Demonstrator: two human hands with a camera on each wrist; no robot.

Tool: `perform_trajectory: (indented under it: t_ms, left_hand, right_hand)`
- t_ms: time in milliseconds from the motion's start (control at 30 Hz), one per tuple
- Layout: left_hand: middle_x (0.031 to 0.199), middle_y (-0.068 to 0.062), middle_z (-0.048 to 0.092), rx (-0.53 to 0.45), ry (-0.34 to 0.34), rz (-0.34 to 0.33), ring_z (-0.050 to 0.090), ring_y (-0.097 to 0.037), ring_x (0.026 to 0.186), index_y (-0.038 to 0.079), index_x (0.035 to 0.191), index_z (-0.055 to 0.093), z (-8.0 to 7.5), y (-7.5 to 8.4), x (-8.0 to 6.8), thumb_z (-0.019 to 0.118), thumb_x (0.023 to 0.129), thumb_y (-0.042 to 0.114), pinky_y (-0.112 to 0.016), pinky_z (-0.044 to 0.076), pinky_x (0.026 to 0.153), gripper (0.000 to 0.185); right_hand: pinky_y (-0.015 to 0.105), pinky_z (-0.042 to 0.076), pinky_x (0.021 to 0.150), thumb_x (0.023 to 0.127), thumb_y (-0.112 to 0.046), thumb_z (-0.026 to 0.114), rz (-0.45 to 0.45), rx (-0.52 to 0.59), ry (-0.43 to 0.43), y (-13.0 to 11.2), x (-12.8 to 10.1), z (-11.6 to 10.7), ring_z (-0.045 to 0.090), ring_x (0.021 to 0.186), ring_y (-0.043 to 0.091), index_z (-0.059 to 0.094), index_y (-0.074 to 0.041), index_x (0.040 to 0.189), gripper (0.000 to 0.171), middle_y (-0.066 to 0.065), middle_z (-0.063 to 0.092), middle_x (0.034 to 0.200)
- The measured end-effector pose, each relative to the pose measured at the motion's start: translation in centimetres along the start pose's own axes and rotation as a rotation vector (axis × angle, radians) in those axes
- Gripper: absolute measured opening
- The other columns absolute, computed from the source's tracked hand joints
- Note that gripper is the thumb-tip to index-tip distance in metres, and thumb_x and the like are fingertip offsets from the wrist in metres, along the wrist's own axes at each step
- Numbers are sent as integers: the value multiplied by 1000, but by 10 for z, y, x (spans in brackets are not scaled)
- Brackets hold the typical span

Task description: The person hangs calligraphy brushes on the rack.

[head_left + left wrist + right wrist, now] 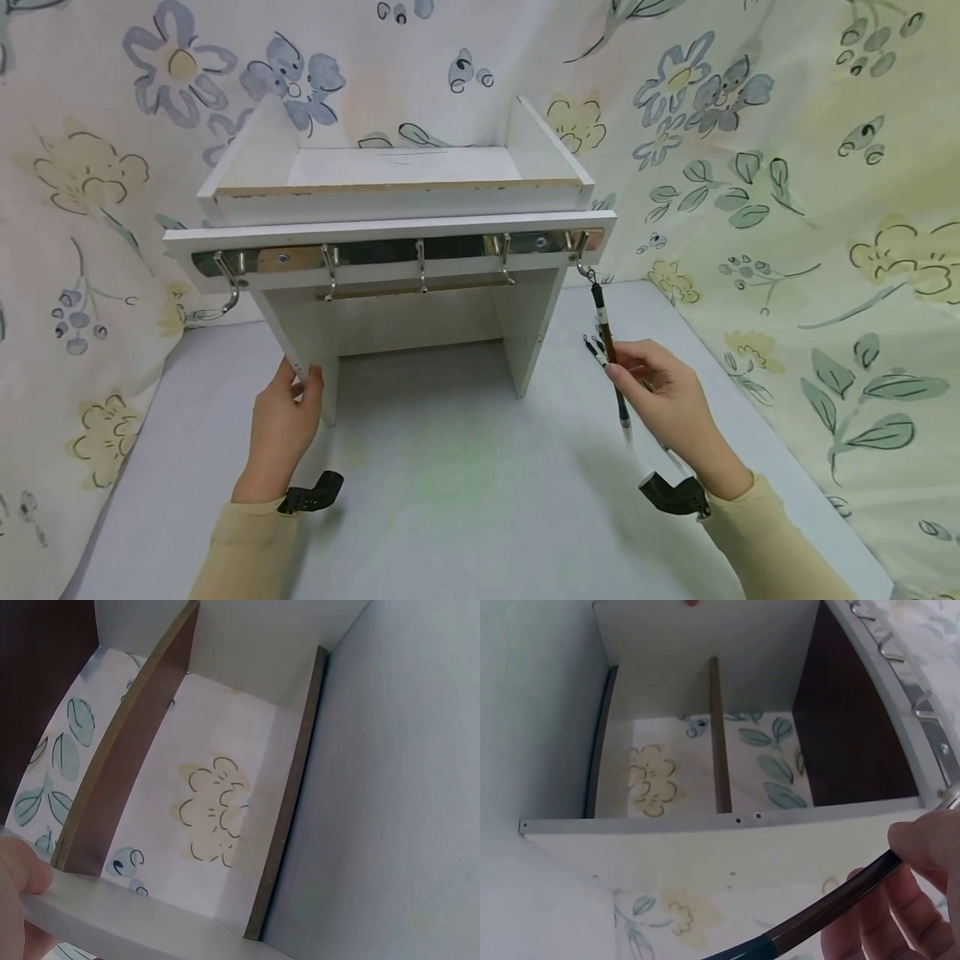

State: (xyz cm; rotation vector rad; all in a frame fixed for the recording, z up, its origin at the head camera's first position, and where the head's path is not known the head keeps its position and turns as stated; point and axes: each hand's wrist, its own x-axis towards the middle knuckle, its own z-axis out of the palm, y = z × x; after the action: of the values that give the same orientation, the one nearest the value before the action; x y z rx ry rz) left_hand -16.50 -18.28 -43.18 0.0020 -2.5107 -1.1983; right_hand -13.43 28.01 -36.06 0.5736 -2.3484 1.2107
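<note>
Well apart from the other, the left hand (pixel 285 421) pinches the near edge of the white shelf (pixel 536 333), which stands on the desk (pixel 450 500) ahead of and between both. The right hand (pixel 671 400) pinches a brush (pixel 606 323) by its shaft, its top loop at the hook (pixel 582 254) up and left of that hand. More brushes (pixel 595 348) show just behind the right hand, their contact with it unclear.

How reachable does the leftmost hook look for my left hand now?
Probably yes: the leftmost hook is bare, above your left hand, with nothing visible between, though that hand would have to release the side panel.
</note>
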Motion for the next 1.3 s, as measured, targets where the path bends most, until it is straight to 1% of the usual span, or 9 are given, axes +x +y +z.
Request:
perform_trajectory:
  t_ms: [167,233,400,533,767,1000,1100,1233,1300]
  left_hand:
    - [134,-23,54,-1,5,0,61,-46,105,7,141,45,-1,1,-1,44,103,30,-58,54,69,45]
    - [133,-23,55,-1,11,-1,62,-46,104,7,141,46,-2,1,0,44,103,29,-58,54,69,44]
    - [130,-24,56,3,19,-6,62,-45,104,8,141,46,-1,1,0,44,102,29,-58,54,69,44]
    - [128,-25,57,-1,24,-4,62,-45,103,9,140,46,-1,1,1,44,102,29,-57,54,68,43]
    - [132,-23,55,-14,22,1,62,-45,105,9,141,46,1,-1,0,44,102,30,-57,54,70,44]
    - [128,-24,57,-6,30,0,62,-45,103,8,139,48,0,-1,1,44,102,29,-57,54,69,42]
    - [128,-24,57,-8,30,0,62,-45,103,8,138,48,0,-1,1,44,102,29,-57,54,69,42]
    - [131,-24,55,-13,19,-1,62,-45,104,7,140,46,0,-1,0,44,102,29,-57,54,70,43]
    - [132,-24,55,-13,17,-1,62,-45,104,7,140,46,0,-1,0,44,102,29,-57,54,70,44]
  right_hand:
    - [17,52,69,85,7,69,14,9,-2,1,1,2,62,88,10,67,-7,115,33,2,65,101]
    - [17,52,69,84,8,69,29,21,0,1,1,3,63,87,10,67,-6,115,33,4,66,101]
    - [19,53,70,86,4,69,62,47,-9,3,0,5,63,85,11,67,-8,114,30,7,66,101]
    - [18,53,70,88,2,68,64,44,-20,3,0,6,63,85,11,67,-8,113,28,7,66,102]
    - [18,52,70,85,10,66,39,19,-15,-20,3,11,62,85,9,64,2,110,26,10,66,97]
    - [17,51,75,85,10,67,9,-4,-11,-28,10,29,64,87,15,61,4,116,32,15,66,100]
    - [18,52,76,86,7,67,3,-4,-11,-27,14,38,65,87,19,61,3,116,31,13,66,102]
    - [21,53,76,87,5,67,7,1,-6,-23,18,49,65,87,20,61,0,116,30,10,67,103]
    - [23,53,76,88,4,67,10,5,-3,-21,21,54,65,86,19,61,0,118,31,10,67,102]
